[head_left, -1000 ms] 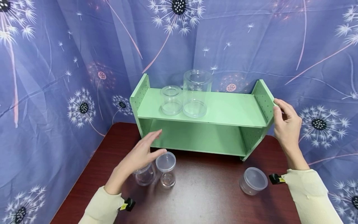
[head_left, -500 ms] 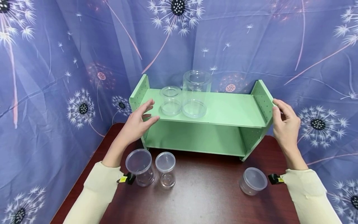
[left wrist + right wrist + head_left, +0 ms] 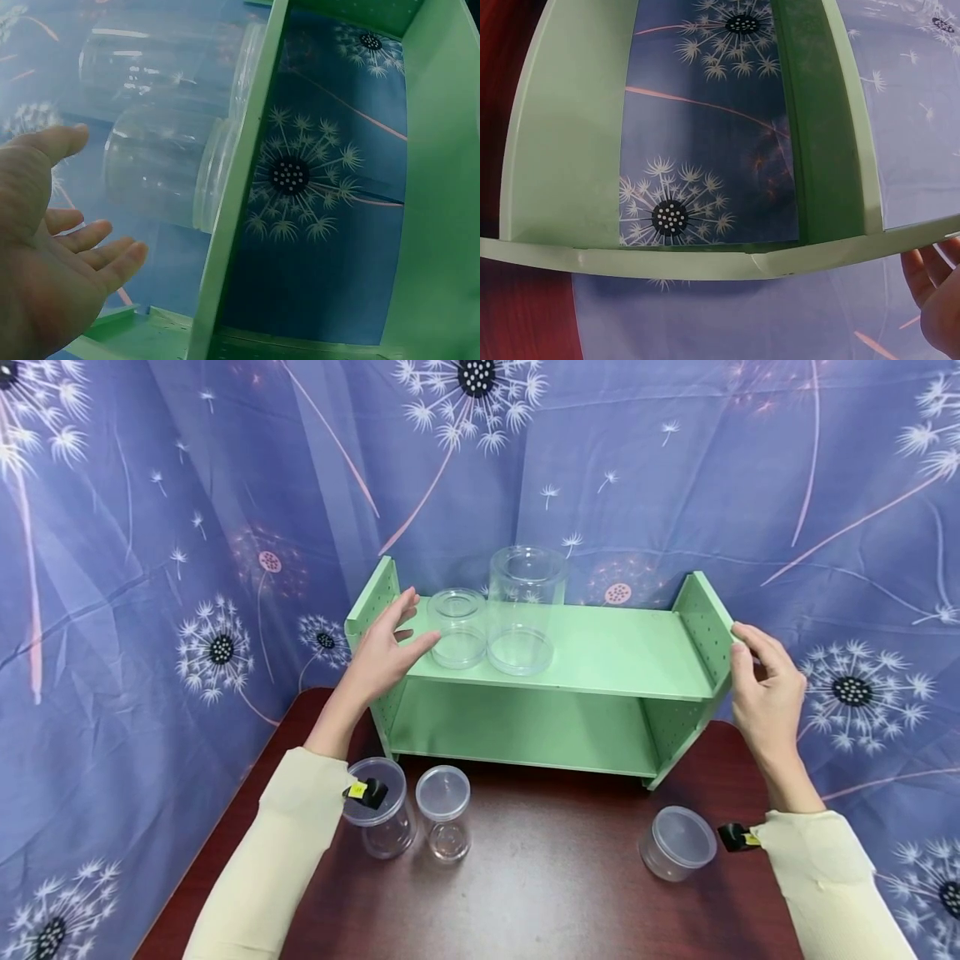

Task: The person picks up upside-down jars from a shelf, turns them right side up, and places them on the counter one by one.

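Note:
A green two-tier shelf (image 3: 630, 652) stands at the back of the table. On its upper board, a smaller clear jar (image 3: 459, 647) sits beside a taller clear jar (image 3: 527, 602), both upright. My left hand (image 3: 381, 652) hovers at the left of the smaller jar, fingers spread and thumb toward it; the left wrist view shows a gap between the hand (image 3: 52, 255) and that jar (image 3: 161, 169). At the other end, my right hand (image 3: 772, 702) grips the upper edge of the shelf's right side panel (image 3: 707, 635). Part of its fingers is hidden behind the panel in the right wrist view.
Two lidded clear jars, a wider jar (image 3: 388, 837) and a narrower jar (image 3: 445, 810), stand on the dark red table (image 3: 555, 868) below my left forearm. A short lidded jar (image 3: 678, 845) is at the front right. A blue dandelion-print cloth (image 3: 622, 468) hangs behind.
My left hand has risen from over the jars on the table to the upper board, nearing the smaller jar from the left. My right hand keeps its place on the side panel.

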